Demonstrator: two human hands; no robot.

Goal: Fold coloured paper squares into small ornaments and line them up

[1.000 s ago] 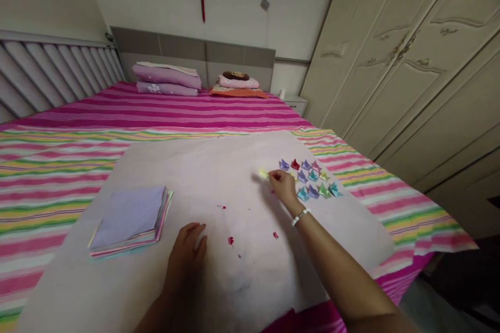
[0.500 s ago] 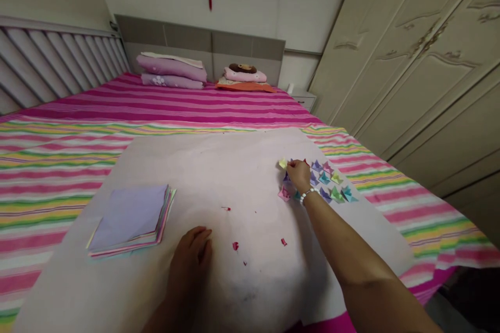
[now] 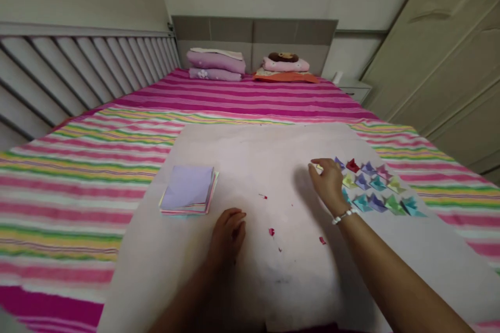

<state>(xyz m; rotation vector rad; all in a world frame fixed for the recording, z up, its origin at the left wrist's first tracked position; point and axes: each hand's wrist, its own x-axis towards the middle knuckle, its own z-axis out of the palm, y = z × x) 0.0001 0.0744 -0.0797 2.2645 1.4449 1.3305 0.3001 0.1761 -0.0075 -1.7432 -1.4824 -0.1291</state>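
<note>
My right hand point(image 3: 328, 179) hovers at the left end of several rows of small folded paper shapes, its thumb and index finger apart. A bit of yellow paper point(image 3: 319, 167) shows in the gap between them, and the hand hides part of the rows. A red folded shape point(image 3: 352, 165) and a teal one point(image 3: 377, 183) are among those to its right. Low over the white sheet point(image 3: 242, 151), my left hand point(image 3: 228, 231) is loosely curved, thumb apart from the fingers, with nothing visible in it. To its left lies a stack of coloured square paper point(image 3: 187, 187), lavender on top.
Small red scraps point(image 3: 272, 231) and a tiny red-ended piece point(image 3: 265, 197) lie mid-sheet. Underneath is a bed with a striped cover point(image 3: 78, 192). Folded bedding point(image 3: 216, 65) sits by the headboard point(image 3: 230, 28). A white rail point(image 3: 78, 67) runs along the left, a wardrobe point(image 3: 441, 73) along the right.
My view has turned left, so everything appears farther right. My right hand has shifted left relative to the folded shapes, and its fingers have spread. My left hand keeps its loose curve.
</note>
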